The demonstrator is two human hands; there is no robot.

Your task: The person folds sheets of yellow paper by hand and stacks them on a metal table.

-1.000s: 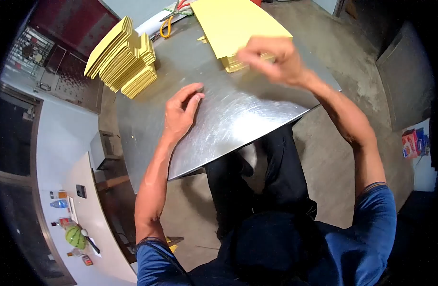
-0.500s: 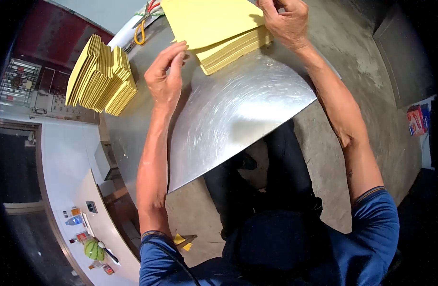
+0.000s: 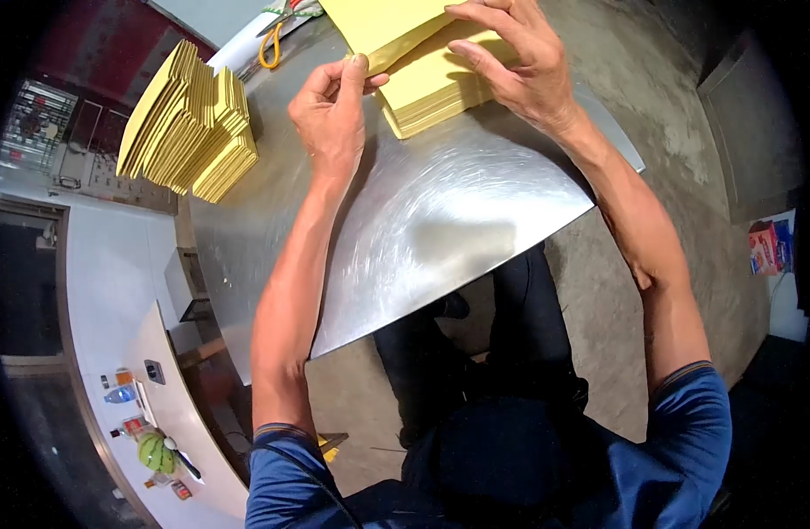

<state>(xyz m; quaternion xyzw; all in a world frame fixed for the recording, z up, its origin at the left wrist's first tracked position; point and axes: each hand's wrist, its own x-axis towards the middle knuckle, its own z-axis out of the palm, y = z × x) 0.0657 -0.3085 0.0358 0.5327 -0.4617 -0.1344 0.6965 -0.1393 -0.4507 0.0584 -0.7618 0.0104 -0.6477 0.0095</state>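
Note:
A yellow sheet point(image 3: 383, 22) is lifted off a stack of yellow sheets point(image 3: 436, 93) at the top of the metal table. My left hand point(image 3: 334, 110) pinches the sheet's near left corner between thumb and fingers. Over the right part of the stack, my right hand point(image 3: 524, 66) has its thumb and fingers apart, with the fingertips at the sheet's near right edge. Folded yellow pieces point(image 3: 193, 128) stand piled at the table's left.
The metal table point(image 3: 422, 238) has its near edge above my legs. Orange-handled scissors point(image 3: 271, 46) lie at the back left, near a white roll point(image 3: 239, 51). A side table point(image 3: 189, 401) at the lower left holds a watermelon point(image 3: 156, 452) and bottles.
Both hands have moved to the yellow stack. The top sheet's near edge has come up, with my left hand now closed on its corner. The right hand has opened its fingers.

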